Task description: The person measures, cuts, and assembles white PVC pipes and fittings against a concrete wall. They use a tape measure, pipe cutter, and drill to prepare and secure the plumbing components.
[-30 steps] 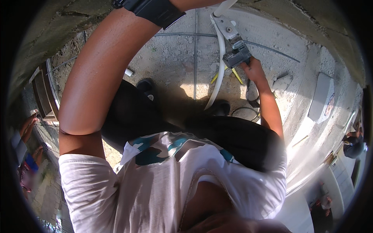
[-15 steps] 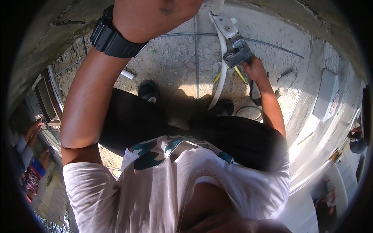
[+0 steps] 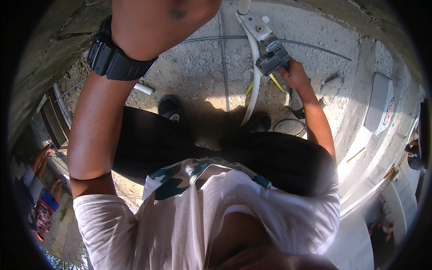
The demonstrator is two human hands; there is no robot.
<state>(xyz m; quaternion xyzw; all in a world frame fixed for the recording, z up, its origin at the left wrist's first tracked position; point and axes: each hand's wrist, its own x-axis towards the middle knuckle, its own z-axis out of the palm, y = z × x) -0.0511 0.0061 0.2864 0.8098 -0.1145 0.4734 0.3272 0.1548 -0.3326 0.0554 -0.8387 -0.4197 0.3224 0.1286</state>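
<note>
My right hand (image 3: 297,76) is closed round the dark grey, vented body of a pipe fusion welder (image 3: 275,59). Its flat silver heating plate, with a round bolt on it, points up and away from me. At the plate's far end a short white pipe (image 3: 244,6) meets it and runs out of the picture. Behind the tool, a longer white pipe (image 3: 253,101) curves down toward my feet. My left hand (image 3: 168,24), with a black watch (image 3: 119,58) on its wrist, reaches up close to the camera. Its fingers are cut off by the upper edge.
Thin grey rods (image 3: 225,67) cross the rough ground. Yellow handles (image 3: 276,83) lie below the tool, and a white pipe piece (image 3: 143,88) lies near my sandal (image 3: 171,108). A grey slab (image 3: 377,103) sits at the right. People (image 3: 45,198) are at the far left.
My left forearm and hand have shifted a little left and down in the picture. The welder has moved slightly up, still in my right hand.
</note>
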